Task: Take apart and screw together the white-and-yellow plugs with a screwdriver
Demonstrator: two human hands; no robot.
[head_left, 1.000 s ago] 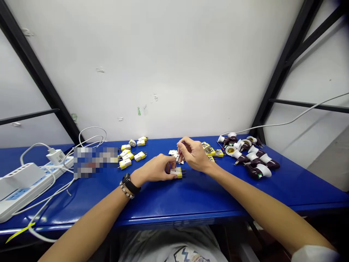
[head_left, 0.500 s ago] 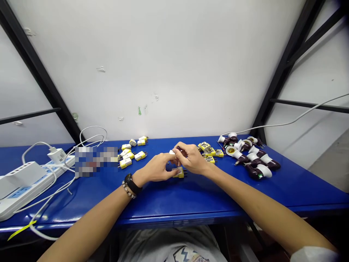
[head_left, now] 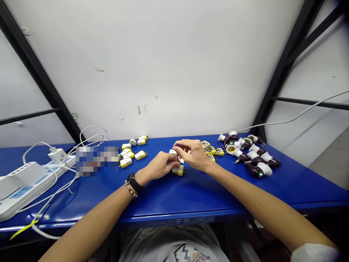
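My left hand [head_left: 161, 164] reaches in from the left, its thumb and fingers closed on a small white piece [head_left: 172, 151]. My right hand [head_left: 192, 154] meets it from the right, fingertips pinched around something dark red and thin, mostly hidden by the fingers. A bit of white also shows between the two hands. Just below the fingertips a yellow and white plug [head_left: 178, 170] lies on the table, its prongs pointing right. Beyond my right hand is a pile of open yellow plug housings [head_left: 208, 148] with metal parts inside.
Several yellow and white plugs [head_left: 125, 162] lie left of centre on the blue table [head_left: 152, 203]. Dark purple lamp holders with white collars [head_left: 255, 160] are heaped at the right. White power strips [head_left: 24, 182] and loose cables fill the left side. A white wall stands behind.
My right hand has shifted slightly up and its fingers have opened a little around the held thing. My left thumb has lifted off the lying plug, which shows more.
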